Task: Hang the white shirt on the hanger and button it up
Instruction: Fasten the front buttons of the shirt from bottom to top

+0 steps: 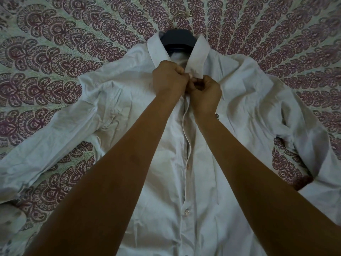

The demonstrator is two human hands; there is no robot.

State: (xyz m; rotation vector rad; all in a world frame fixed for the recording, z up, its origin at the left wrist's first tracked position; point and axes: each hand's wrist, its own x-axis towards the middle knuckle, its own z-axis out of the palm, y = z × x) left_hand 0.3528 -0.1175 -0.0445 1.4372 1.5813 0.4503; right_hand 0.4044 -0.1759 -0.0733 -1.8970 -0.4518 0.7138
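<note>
Both the left hand [167, 78] and right hand [204, 91] pinch the white shirt [239, 108] placket edges below the collar, center frame; patterned bedspread [55, 52] lies open around.

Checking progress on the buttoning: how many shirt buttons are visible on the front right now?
2: a faint button mid-placket and a clearer lower button. Others may be hidden under the hands at the collar, the forearms, or the placket fold of the white shirt.

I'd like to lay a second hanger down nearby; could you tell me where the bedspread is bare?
Bare bedspread lies above the white shirt's sleeves, either side of the hanger. The collar is crowded: left hand and right hand pinch it there.
</note>
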